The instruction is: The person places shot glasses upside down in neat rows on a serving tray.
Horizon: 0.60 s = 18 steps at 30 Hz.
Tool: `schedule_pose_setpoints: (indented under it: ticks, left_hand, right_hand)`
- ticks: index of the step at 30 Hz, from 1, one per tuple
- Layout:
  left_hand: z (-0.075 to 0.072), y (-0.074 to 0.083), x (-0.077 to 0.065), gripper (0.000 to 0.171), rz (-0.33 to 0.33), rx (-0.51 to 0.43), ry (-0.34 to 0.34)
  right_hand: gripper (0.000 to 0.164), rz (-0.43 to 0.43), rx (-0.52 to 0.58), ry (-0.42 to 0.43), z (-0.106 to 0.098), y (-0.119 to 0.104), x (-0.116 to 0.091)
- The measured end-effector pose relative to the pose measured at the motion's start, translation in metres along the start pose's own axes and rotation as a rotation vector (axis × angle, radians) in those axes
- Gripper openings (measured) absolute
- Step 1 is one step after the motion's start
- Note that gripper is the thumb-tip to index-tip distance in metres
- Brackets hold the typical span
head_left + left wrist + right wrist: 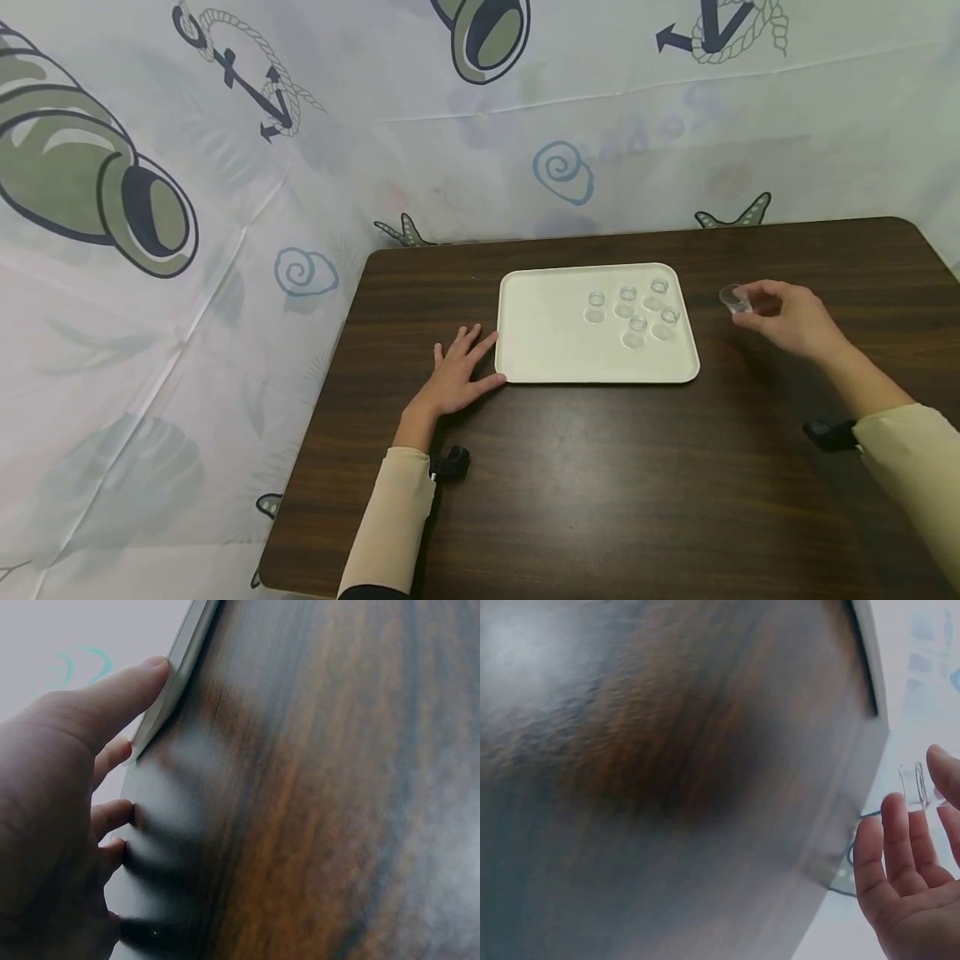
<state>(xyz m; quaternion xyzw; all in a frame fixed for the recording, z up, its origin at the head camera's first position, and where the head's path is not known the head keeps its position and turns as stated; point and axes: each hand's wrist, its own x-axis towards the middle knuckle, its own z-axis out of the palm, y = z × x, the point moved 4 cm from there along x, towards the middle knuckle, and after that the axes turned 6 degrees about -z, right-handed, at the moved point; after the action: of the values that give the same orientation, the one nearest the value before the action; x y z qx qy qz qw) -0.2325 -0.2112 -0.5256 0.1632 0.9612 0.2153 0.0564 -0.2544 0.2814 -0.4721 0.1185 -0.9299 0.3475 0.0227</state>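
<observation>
My right hand (pixel 795 321) pinches a small clear cup (pixel 728 297) between thumb and fingertips, over the table to the right of the white tray (pixel 551 342). In the right wrist view the clear cup (pixel 911 782) shows between the thumb and the fingers. On the tray, towards its right half, stand several similar clear cups (pixel 637 323). With fingers spread, my left hand (pixel 452 379) touches the tray's lower left corner. The left wrist view shows the thumb (pixel 131 690) along the tray's rim (pixel 176 671).
The tray lies on a dark wood-grain table (pixel 600 483) with rounded corners. Behind the table and on its left hangs a pale curtain (pixel 465 158) printed with shells, anchors and starfish. A black wrist camera (pixel 450 463) sits at the left cuff, another camera (pixel 831 434) at the right.
</observation>
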Motion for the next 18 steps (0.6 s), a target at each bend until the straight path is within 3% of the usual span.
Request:
schedule_pose_setpoints:
  ticks: [10,18]
  left_hand:
    - [-0.001,0.000,-0.001,0.076,-0.005,0.004,-0.003]
    - [0.000,-0.001,0.000,0.076,-0.003,0.009,-0.004]
  right_hand:
    - [0.040,-0.061,-0.015,0.058,-0.006,-0.029,0.007]
    - [0.041,-0.095,0.001,-0.002,0.004,-0.059,0.014]
